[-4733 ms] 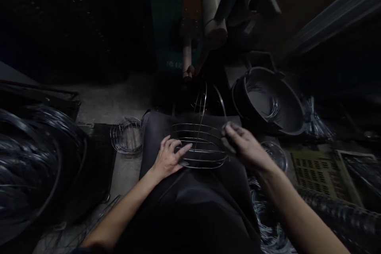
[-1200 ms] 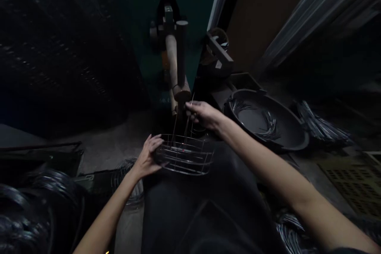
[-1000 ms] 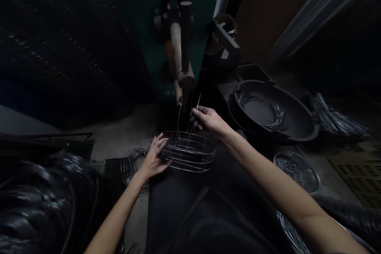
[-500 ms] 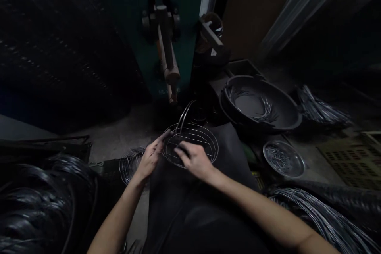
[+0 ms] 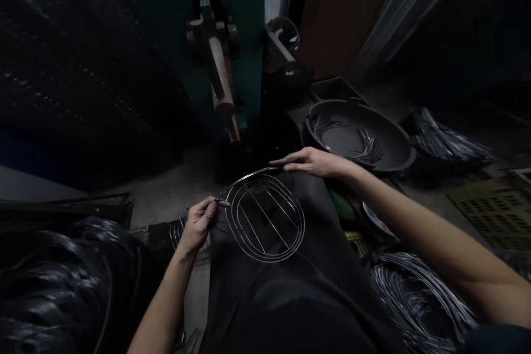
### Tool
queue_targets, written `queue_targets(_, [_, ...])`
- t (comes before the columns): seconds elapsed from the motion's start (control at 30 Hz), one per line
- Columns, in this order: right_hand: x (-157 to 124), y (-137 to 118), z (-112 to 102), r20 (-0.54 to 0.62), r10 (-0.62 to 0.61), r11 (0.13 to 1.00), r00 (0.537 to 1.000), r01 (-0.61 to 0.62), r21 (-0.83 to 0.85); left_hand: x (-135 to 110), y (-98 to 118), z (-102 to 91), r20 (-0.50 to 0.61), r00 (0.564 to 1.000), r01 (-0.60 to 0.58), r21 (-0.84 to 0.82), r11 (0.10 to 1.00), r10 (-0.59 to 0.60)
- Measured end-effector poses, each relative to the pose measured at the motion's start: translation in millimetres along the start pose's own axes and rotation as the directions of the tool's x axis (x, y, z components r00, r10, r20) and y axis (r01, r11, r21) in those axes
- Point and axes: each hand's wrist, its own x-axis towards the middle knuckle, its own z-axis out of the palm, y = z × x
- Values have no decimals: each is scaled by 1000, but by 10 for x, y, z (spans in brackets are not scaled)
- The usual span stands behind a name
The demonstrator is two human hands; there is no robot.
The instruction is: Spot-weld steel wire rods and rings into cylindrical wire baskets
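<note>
Center of frame, on the lap: what's the piece?

Oval wire rack (image 5: pixel 265 215), lying flat on a dark apron (image 5: pixel 265 310). Concentric hoops, straight cross rods. A curved wire rod (image 5: pixel 249 176) arcs past its top edge, between the hands. Can't tell if it's joined to the rack.

Handling?

Looks light. Stiff but a bit springy, and the bright metal is probably slippery. Best hold on the rack is the outer hoop, or where rods meet. The thin rod wants a firm pinch near its end.

Grip state?

Left hand (image 5: pixel 199 225): clenched, fingers (image 5: pixel 216 203) pinching the rod's lower end. Right hand (image 5: pixel 315 162): fingers (image 5: pixel 286 161) stretched out at the rod's upper end. Can't tell if that grip is actually closed on it.

Containers?

Black wok-shaped pan (image 5: pixel 357 133) beyond the right hand, bent wire pieces (image 5: pixel 369 150) lying inside. Shallow metal dish (image 5: pixel 377 220) mostly behind the right forearm (image 5: pixel 415 221), contents hidden. Loose wire coils (image 5: pixel 418 298) lower right, heavy black coils (image 5: pixel 62 282) far left, small wire coil (image 5: pixel 178 229) just beside the left hand.
</note>
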Motion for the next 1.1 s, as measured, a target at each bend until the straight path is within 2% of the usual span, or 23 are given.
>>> queue_targets(0.07, [10,-22,-14,83,43,993,996,-52,110,66,62,-46,-16,997,-71,-18,997,70])
queue_targets(0.13, [-38,-28,-8,95,71,980,993,-87,177,149,141,-36,-29,990,-141,-40,989,140])
queue_targets(0.23, [-114,62,45,-21,154,969,988,-147,198,316,168,86,9,990,-142,-60,988,143])
queue_targets(0.3, [-125,189,128,-184,214,971,959,-188,148,446,112,211,-1,989,-148,148,978,150])
queue_targets(0.37, [-93,336,233,-369,202,978,907,-210,21,587,29,326,-44,977,-165,464,870,208])
queue_targets(0.43, [-16,468,332,-505,131,959,853,-238,-154,748,-58,400,-67,964,-147,674,723,258])
queue_targets(0.5, [100,563,406,-570,82,899,818,-307,-311,918,-140,421,-78,965,-109,748,654,249])
queue_targets(0.57, [233,621,451,-593,78,812,802,-396,-429,1066,-218,405,-94,968,-62,809,585,233])
queue_targets(0.63, [361,655,472,-571,75,737,818,-431,-520,1167,-293,380,-91,973,-20,881,473,211])
queue_targets(0.77, [584,708,482,-448,23,657,894,-351,-667,1250,-416,353,-18,991,-5,986,164,136])
queue_targets(0.83, [686,724,478,-403,26,603,915,-336,-724,1285,-422,342,-1,996,-6,996,87,89])
queue_targets(0.93, [795,692,439,-374,88,516,923,-363,-775,1359,-313,295,18,999,-21,997,80,42])
queue_targets(1.1, [739,506,393,-369,96,451,924,-371,-812,1333,-35,217,119,987,-140,962,233,104])
